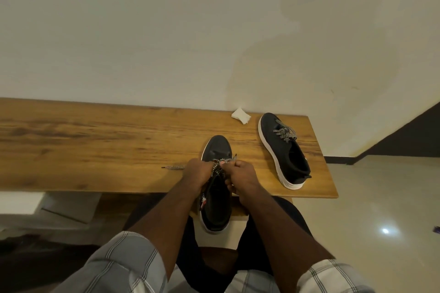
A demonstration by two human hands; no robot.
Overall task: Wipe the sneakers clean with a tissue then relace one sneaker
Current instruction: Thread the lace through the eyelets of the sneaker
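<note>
Where the near sneaker (pixel 215 188) overhangs the counter (pixel 95 145) edge: left hand (pixel 198 171) and right hand (pixel 240 172), each grip pinching its striped lace (pixel 217 169). Second sneaker (pixel 283 150) and tissue (pixel 241 115) lie rightward.

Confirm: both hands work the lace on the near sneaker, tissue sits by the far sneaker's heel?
Not the heel. In the head view the tissue lies by the far sneaker's toe. The left hand and right hand do hold the lace on the near sneaker.
</note>
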